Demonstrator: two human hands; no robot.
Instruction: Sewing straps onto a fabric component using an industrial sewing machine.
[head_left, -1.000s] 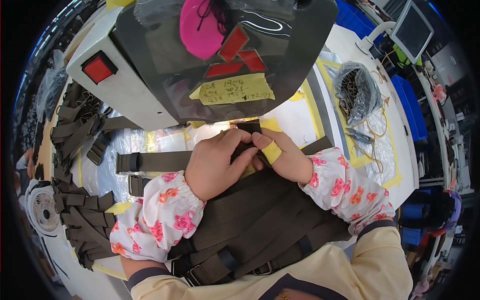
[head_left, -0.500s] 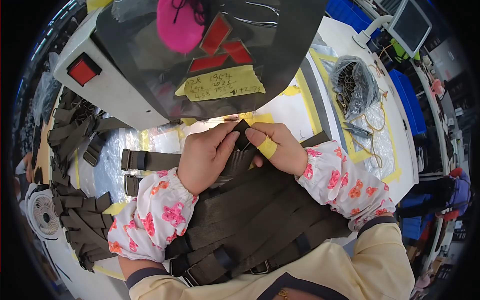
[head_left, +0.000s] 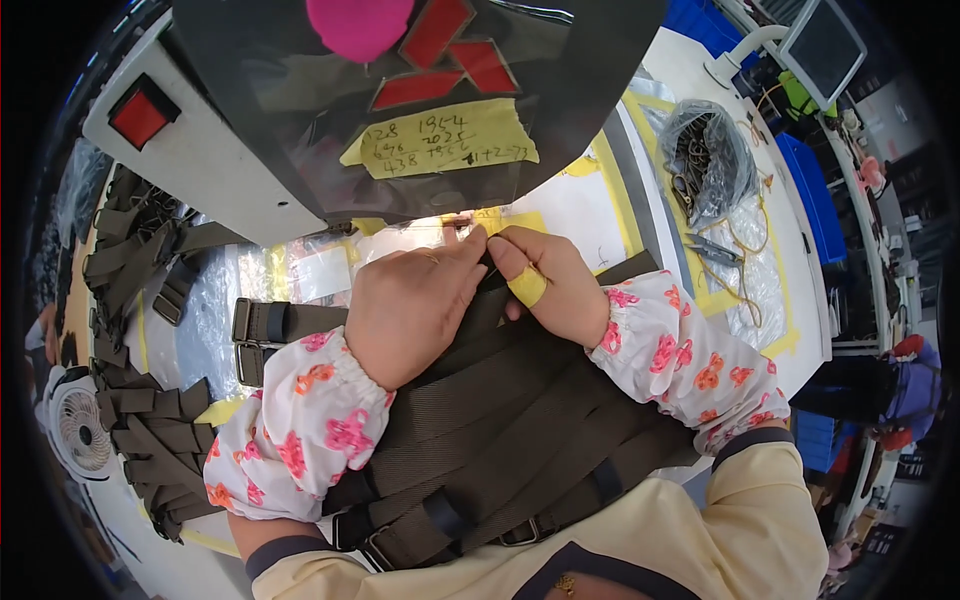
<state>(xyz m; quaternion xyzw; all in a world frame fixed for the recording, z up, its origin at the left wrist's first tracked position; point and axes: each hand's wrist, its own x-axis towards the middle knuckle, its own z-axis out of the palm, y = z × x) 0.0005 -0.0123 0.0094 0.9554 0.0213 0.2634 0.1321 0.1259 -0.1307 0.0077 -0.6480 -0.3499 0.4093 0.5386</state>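
Observation:
Under the head of a sewing machine [head_left: 260, 150], my left hand [head_left: 415, 295] and my right hand [head_left: 555, 280] meet at a dark olive webbing strap [head_left: 490, 305], fingertips pressed together on its upper part, which they mostly hide. Yellow tape wraps my right thumb. Beneath both hands, a heap of similar straps [head_left: 500, 420] spreads toward my body, some with metal buckles and black keepers. Two strap ends with buckles [head_left: 255, 335] lie left of my left hand on the lit work surface [head_left: 300, 270].
More straps [head_left: 150, 440] pile at the left beside a white fan [head_left: 80, 425]. At right lie a bag of metal hardware [head_left: 705, 160], snips [head_left: 715, 250] and cord, with a monitor arm [head_left: 750, 45] and blue bin [head_left: 810, 195] behind. A co-worker [head_left: 905, 395] is at the far right.
My hands have shifted slightly up and, compared with a second ago, left in the picture. My left fingers have closed over the strap end, which showed between my hands half a second ago.

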